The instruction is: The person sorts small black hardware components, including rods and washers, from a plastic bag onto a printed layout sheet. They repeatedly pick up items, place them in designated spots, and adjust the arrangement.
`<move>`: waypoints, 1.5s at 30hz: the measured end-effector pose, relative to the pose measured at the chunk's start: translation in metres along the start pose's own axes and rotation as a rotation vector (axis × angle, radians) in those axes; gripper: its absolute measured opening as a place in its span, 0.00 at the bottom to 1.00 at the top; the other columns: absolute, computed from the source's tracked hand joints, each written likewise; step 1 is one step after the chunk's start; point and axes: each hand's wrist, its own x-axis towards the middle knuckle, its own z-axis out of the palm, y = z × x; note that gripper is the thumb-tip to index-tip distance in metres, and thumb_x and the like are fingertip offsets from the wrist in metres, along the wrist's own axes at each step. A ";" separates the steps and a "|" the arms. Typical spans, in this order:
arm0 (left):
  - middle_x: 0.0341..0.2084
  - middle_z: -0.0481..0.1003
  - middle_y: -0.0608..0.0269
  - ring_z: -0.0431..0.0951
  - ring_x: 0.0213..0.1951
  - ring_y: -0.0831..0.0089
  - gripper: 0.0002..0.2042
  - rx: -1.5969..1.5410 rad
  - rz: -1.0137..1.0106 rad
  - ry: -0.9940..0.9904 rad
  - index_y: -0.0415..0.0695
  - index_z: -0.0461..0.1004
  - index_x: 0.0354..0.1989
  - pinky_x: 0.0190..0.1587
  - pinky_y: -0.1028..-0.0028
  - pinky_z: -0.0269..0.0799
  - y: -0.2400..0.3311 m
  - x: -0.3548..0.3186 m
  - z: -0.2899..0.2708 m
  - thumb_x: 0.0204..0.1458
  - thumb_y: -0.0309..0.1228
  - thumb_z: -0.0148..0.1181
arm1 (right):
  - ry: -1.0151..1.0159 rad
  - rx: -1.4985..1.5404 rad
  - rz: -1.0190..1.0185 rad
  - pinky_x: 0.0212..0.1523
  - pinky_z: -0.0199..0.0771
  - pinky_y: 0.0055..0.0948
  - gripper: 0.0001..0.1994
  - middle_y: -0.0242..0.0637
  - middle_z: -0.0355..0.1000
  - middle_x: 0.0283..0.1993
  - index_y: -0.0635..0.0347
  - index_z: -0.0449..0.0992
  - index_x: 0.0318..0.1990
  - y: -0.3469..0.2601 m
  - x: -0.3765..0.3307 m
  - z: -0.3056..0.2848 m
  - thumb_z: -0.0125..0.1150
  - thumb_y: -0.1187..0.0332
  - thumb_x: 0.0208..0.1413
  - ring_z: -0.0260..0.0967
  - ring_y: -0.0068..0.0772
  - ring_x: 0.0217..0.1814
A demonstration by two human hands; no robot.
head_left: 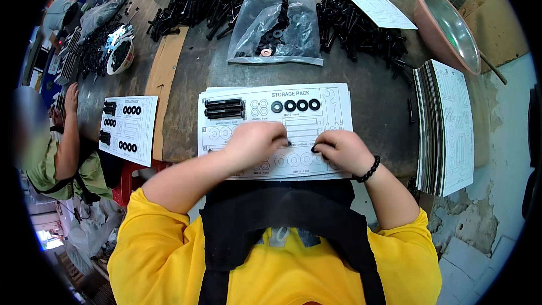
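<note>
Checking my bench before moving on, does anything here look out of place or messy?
Mostly tidy. The metal bowl at the far right sits tilted rather than flat, and black bolts lie in loose, scattered heaps around the plastic bag.

Yellow short-sleeved shirt under a black apron, black bead bracelet [370,170] (right wrist).

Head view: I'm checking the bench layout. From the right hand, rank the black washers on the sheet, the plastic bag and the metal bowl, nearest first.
1. Black washers, just above the right hand on the sheet.
2. Plastic bag, farther up the table, centre.
3. Metal bowl, far upper right.
</note>
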 end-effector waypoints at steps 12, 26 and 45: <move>0.26 0.70 0.61 0.73 0.29 0.61 0.08 0.182 0.182 0.190 0.49 0.73 0.33 0.31 0.64 0.67 0.004 -0.026 0.034 0.43 0.31 0.58 | 0.219 -0.456 -0.226 0.27 0.69 0.36 0.08 0.36 0.66 0.28 0.54 0.70 0.35 0.002 -0.020 0.024 0.56 0.64 0.48 0.68 0.40 0.29; 0.27 0.68 0.67 0.70 0.32 0.70 0.14 0.302 0.349 0.263 0.54 0.75 0.36 0.36 0.70 0.61 -0.008 -0.051 0.037 0.37 0.25 0.57 | 0.347 -0.416 -0.378 0.25 0.67 0.31 0.07 0.32 0.64 0.24 0.48 0.76 0.31 0.020 -0.040 0.023 0.58 0.71 0.42 0.66 0.34 0.27; 0.31 0.70 0.55 0.72 0.35 0.59 0.16 0.181 0.208 0.385 0.42 0.70 0.43 0.38 0.66 0.68 -0.026 0.005 -0.024 0.42 0.22 0.55 | 0.472 -0.342 -0.450 0.32 0.70 0.32 0.08 0.36 0.68 0.29 0.54 0.76 0.35 -0.011 0.031 -0.023 0.54 0.74 0.45 0.68 0.38 0.31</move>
